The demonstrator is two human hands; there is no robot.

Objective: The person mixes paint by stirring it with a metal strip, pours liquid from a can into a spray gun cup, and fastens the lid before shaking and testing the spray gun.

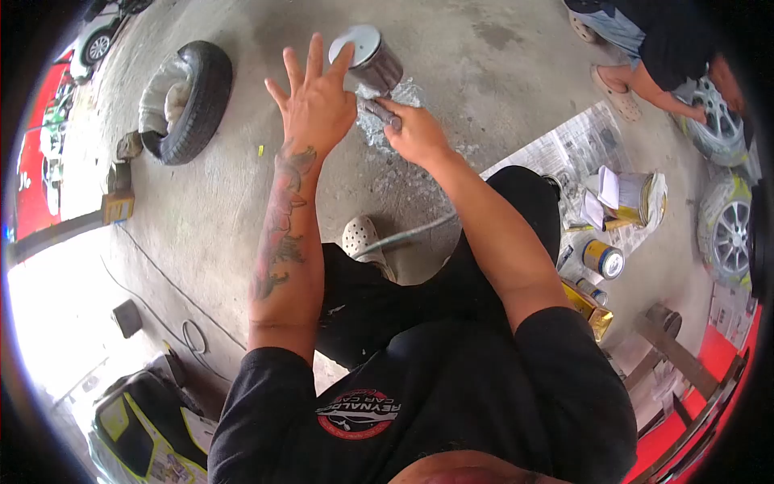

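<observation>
My left hand [318, 109] is raised palm down with its fingers spread, the index finger overlapping the edge of a can-shaped container [383, 68]. The container has a pale grey top and a darker, stained side. Whether my fingertip touches it is unclear. Just below, my right hand [415, 135] is closed around a dark grey tool handle [382, 115]. The handle lies close to the container's base; whether the two are joined cannot be made out. White splashes mark the concrete floor around them.
A tire [208, 101] lies at upper left. At upper right, another person's hand [697, 111] touches a wheel [721, 121]. Paint cans [603, 258] and newspaper [564, 149] are on my right. A hose [415, 231] crosses between my legs; another wheel [732, 230] is at far right.
</observation>
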